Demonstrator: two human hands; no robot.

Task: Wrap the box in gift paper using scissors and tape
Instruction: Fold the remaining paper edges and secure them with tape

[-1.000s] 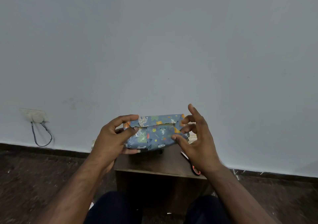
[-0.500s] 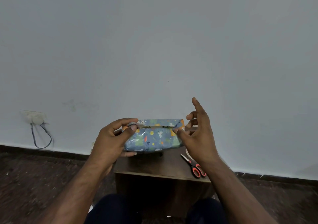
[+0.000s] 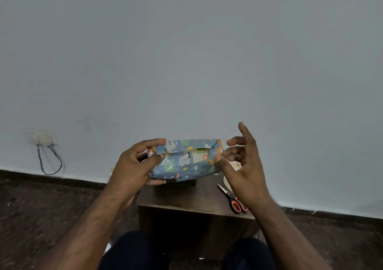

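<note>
The box [image 3: 204, 156] is wrapped in blue gift paper [image 3: 182, 164] printed with animals. A gap in the wrap shows a white patch of box with red letters. I hold it just above the small brown table [image 3: 186, 197]. My left hand [image 3: 134, 166] grips its left end, thumb on the front and fingers underneath. My right hand [image 3: 242, 166] is at the right end: the thumb tip touches the paper, and the other fingers are spread and loosely bent beside it. The scissors [image 3: 233, 199], with red and black handles, lie on the table's right side. A tape roll [image 3: 227, 181] shows partly behind my right hand.
The table stands against a pale wall. A wall socket with a looping cable [image 3: 48, 157] is at the far left. Dark floor lies on both sides, and my knees [image 3: 134, 251] are at the table's near edge.
The box has turned so the seam with the uncovered gap faces me. My right fingers have come off the right end and spread, leaving only the thumb on it. The left hand keeps its grip.
</note>
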